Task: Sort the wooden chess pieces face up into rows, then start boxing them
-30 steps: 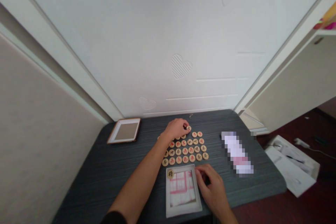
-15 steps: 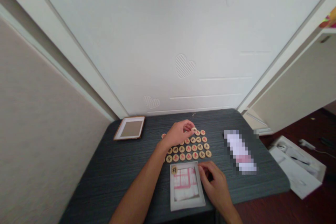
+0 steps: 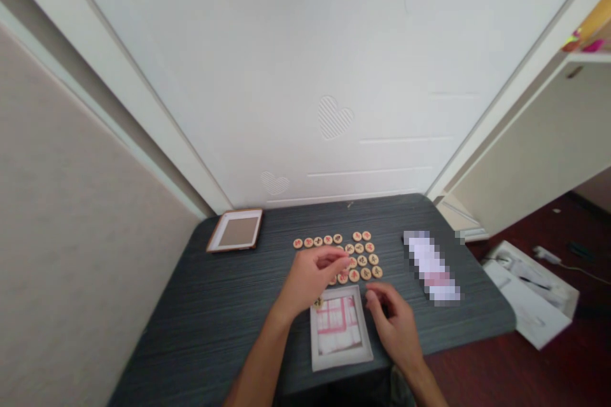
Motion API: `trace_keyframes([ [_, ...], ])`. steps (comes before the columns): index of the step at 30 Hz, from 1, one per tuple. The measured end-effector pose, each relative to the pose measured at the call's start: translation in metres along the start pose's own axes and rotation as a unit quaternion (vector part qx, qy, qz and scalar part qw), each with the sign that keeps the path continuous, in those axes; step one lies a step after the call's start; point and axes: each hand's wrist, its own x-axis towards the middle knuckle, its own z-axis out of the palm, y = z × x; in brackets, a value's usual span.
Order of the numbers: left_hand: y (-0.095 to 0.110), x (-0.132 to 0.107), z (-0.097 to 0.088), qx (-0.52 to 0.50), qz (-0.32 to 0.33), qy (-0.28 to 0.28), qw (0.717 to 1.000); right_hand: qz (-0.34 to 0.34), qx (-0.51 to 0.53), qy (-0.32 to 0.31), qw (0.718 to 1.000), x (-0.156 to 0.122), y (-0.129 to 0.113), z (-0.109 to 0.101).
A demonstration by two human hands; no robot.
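Note:
Round wooden game pieces (image 3: 363, 259) with red or black marks lie in rows on the dark table (image 3: 214, 311). The back row has a gap. My left hand (image 3: 310, 280) hovers over the near rows, just above a shallow white box (image 3: 342, 362) lined with pink-gridded paper. Its fingers are pinched together on one round piece. Another piece (image 3: 318, 301) lies in the box's far left corner, partly hidden by this hand. My right hand (image 3: 394, 324) rests at the box's right edge, fingers loosely curved and holding nothing.
A brown-rimmed box lid (image 3: 235, 229) lies at the table's back left. A pixelated white and pink object (image 3: 432, 266) lies to the right of the pieces. A white wall stands behind the table. White cartons (image 3: 529, 296) lie on the floor at the right.
My left hand pinched a piece from the back row and drew back toward the box, leaving a gap there. My right hand shifted slightly off the box's right edge.

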Motion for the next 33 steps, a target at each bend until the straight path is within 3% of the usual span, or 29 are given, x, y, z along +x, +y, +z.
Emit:
trace_keyframes([
  [7, -0.022, -0.054, 0.018, 0.008, -0.035, 0.017, 0.999, -0.014, 0.027, 0.015, 0.999, -0.008, -0.007, 0.001],
  [16, -0.028, -0.089, 0.023, -0.059, -0.046, 0.025, 0.997, -0.004, 0.103, -0.108, 0.989, -0.019, -0.042, 0.015],
  [20, -0.039, -0.096, 0.007, 0.025, -0.055, 0.073, 0.995, -0.006, 0.106, -0.125, 0.986, -0.019, -0.040, 0.019],
  [25, -0.054, -0.103, -0.009, 0.164, -0.072, 0.156, 0.971, -0.005, 0.102, -0.104, 0.989, -0.011, -0.039, 0.022],
  [33, -0.072, -0.101, 0.002, 0.333, 0.005, 0.208, 0.920, 0.018, 0.075, -0.148, 0.986, -0.010, -0.047, 0.039],
])
